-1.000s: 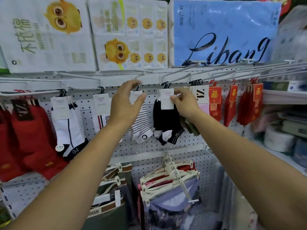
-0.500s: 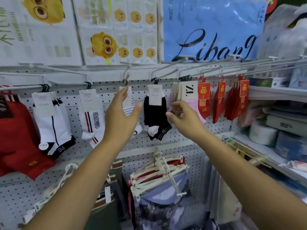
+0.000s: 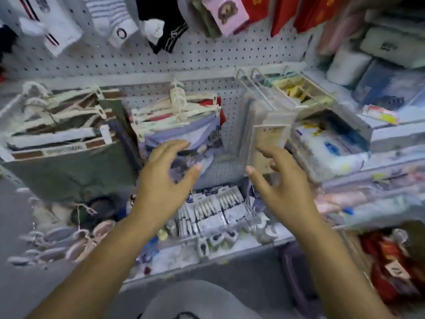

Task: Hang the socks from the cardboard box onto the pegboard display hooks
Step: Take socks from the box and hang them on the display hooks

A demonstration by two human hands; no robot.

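We see the pegboard (image 3: 207, 61) across the back wall. Along its top edge hang the socks (image 3: 158, 8) — white, striped, black and pink. Lower down, in front of its bottom half, the left hand (image 3: 161, 187) and right hand (image 3: 285, 192) hover apart — fingers spread wide, loosely bent, holding nothing.

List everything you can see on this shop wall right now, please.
pegboard: one, grey-white, behind everything
striped socks: one bundle, white and grey, top left
black socks: one bundle, black, top centre
pink sock: one, pink with bear, top centre
red packets: several, red, top right
green garments: several on white hangers, left
purple garments: several on white hangers, centre
carded packs: many, grey-white, low centre
left hand: one, empty, centre
right hand: one, empty, centre-right
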